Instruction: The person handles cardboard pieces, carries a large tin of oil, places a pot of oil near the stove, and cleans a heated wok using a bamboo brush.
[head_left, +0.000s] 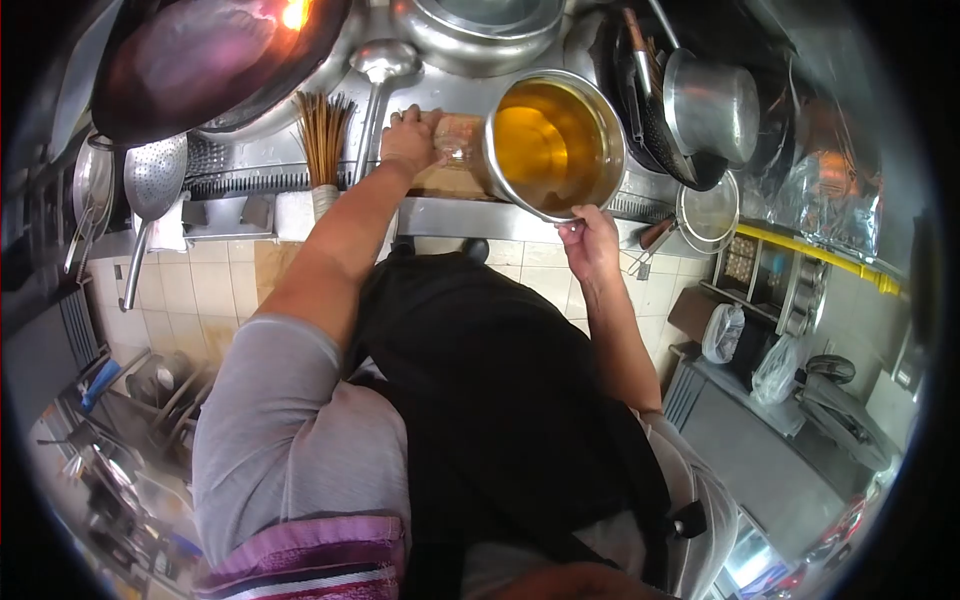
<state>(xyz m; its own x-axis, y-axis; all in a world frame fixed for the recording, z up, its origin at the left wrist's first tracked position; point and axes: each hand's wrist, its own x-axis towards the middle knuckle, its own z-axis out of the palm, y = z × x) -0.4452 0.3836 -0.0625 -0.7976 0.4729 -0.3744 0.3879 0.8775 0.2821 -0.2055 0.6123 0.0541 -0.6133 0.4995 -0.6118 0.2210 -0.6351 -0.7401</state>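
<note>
A round metal pot (493,150) of clear amber liquid (540,140), which looks like oil, is tilted above the counter's front edge. My right hand (592,240) pinches its near rim, thumb and fingers closed on the metal. Left of the pot is a clear jar (460,140), its right end close against the pot's side. My left hand (408,140) is at the jar's left end with fingers curled round it; the fingertips are partly hidden. Beneath the jar lies a brown board (450,183).
A dark wok (210,70) with a bright orange glow sits at upper left. Nearby are a bamboo brush (323,140), a ladle (385,62) and a perforated skimmer (155,178). At right are a saucepan (712,105), a strainer (708,212) and a yellow pipe (820,258).
</note>
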